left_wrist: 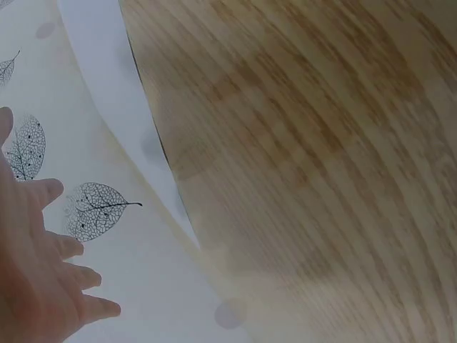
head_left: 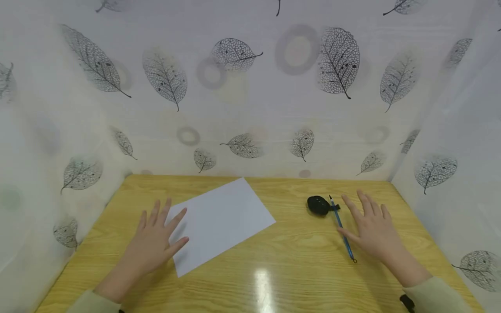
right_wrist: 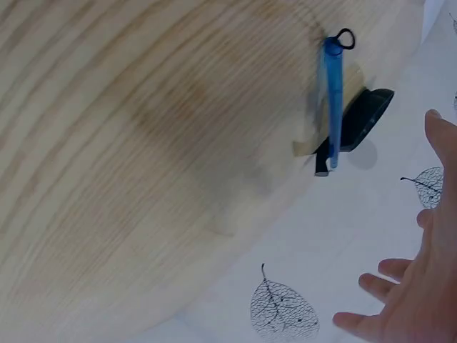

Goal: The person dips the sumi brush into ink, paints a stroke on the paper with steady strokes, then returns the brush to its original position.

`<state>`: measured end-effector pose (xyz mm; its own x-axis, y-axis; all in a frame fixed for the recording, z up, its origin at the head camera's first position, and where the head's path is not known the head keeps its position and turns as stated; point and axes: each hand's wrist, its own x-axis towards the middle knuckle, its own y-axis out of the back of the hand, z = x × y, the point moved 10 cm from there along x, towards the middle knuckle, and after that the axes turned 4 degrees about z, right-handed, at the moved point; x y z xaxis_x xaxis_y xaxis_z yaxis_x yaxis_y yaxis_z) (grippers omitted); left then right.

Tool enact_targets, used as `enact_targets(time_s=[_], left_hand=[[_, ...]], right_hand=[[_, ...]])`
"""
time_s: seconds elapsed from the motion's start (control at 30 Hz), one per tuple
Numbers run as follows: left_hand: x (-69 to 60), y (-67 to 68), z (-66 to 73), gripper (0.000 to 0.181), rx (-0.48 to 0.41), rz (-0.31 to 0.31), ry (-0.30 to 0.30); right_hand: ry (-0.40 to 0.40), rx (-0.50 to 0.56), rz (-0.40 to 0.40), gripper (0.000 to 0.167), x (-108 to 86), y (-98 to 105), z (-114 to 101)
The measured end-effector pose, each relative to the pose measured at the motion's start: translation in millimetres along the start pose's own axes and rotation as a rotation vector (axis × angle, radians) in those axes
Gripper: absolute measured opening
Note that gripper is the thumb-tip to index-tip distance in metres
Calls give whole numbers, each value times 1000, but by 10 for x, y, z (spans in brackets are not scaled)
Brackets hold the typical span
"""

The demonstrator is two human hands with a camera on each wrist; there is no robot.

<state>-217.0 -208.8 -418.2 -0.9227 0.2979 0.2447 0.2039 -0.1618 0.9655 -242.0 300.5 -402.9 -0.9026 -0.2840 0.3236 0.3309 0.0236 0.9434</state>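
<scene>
My left hand [head_left: 156,241] is spread, its fingers straight, over the left edge of a blank white sheet of paper [head_left: 225,226]. Whether it touches the sheet I cannot tell. On the right, my right hand [head_left: 373,230] is also spread and holds nothing. Just beside its thumb lies a writing brush [head_left: 345,241] with a blue handle, a dark pointed tip and a hanging loop. The brush's upper part rests across the short handle of a small black dish [head_left: 318,205]. In the right wrist view the brush [right_wrist: 334,93] and the dish [right_wrist: 365,118] stand apart from the fingers [right_wrist: 393,270].
A yellow wood-grain table [head_left: 289,265] lies under everything, with a bright reflection near its front. Pale curtains [head_left: 258,100] printed with leaves enclose it at the back and both sides. A small dark object [head_left: 407,303] shows by the right sleeve.
</scene>
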Motion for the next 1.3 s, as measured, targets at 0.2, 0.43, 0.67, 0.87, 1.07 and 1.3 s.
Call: enact_targets(time_s=[0.2,0.43,0.67,0.87,1.07,1.3], left_hand=[[-6,-39,14,69,32,-6,-66],[-18,-102,-18,68,8,-8,-125],[-28,-187,-52,65,-23,-28,-171],[-35,-256,-90,63,-60,-61,-181],[-33,-320,-90,63,-47,-77,-218],[-15,-334,-62,61,-39,-103,-238]], right_hand=[[101,-10,58,92,-25,0,44],[251,9,131,73,-77,12,23],[399,23,219,77,-136,22,-38],[489,24,249,72,-182,-24,-87],[535,39,299,63,-226,-34,-131],[586,77,324,56,-268,-79,-191]])
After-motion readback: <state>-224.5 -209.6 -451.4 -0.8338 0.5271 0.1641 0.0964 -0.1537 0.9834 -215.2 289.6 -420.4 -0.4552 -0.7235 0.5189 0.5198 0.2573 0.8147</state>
